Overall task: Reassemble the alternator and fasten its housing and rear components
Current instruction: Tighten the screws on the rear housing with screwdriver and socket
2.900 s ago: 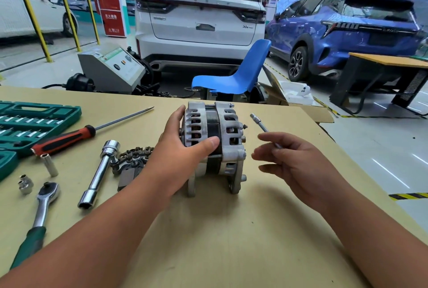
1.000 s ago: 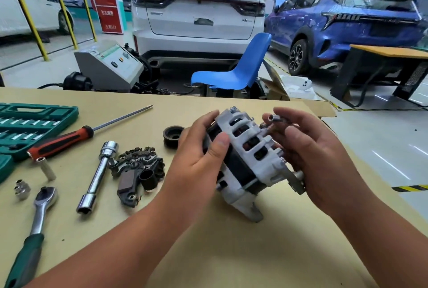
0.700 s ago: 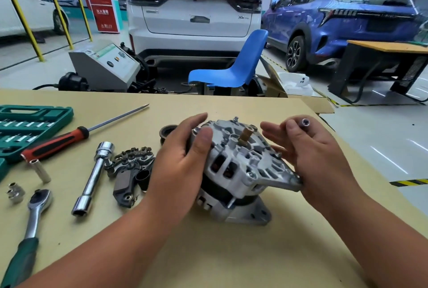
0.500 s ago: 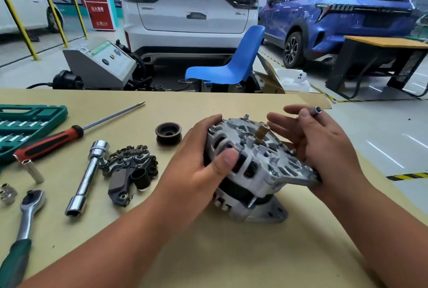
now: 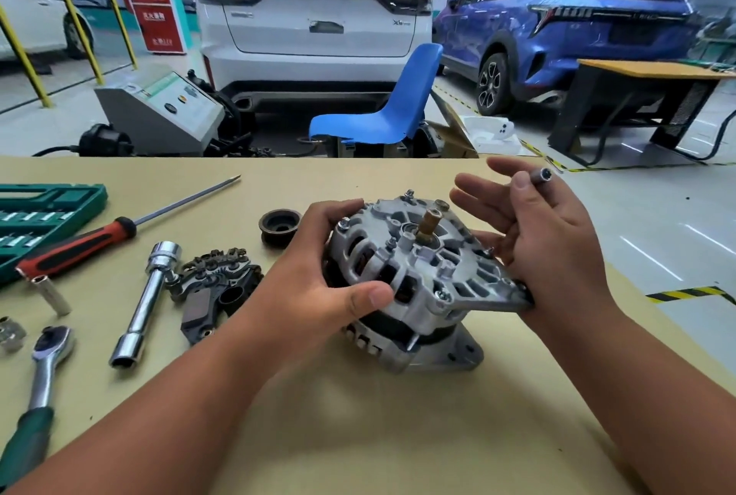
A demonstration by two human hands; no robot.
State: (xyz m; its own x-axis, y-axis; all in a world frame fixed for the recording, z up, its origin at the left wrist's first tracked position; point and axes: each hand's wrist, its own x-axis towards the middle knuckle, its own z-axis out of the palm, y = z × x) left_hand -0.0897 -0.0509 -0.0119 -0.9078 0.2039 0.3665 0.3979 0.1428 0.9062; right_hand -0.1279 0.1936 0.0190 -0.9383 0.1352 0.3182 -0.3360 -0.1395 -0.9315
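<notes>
One alternator (image 5: 422,267), left hand (image 5: 314,279), right hand (image 5: 557,247), bit (image 5: 542,176)

The alternator (image 5: 414,279) rests on the table (image 5: 358,435). Left of it lie the pulley (image 5: 278,224) (farther back), the rectifier plate (image 5: 217,287) and the tube spanner (image 5: 145,303). The screwdriver (image 5: 79,245) lies behind those, and the ratchet (image 5: 44,367) lies nearest the front-left edge.

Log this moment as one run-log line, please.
alternator tilted on table, shaft up | left hand grips its housing | right hand braces mounting ear, pinches metal bit | rectifier plate, pulley lying loose
</notes>
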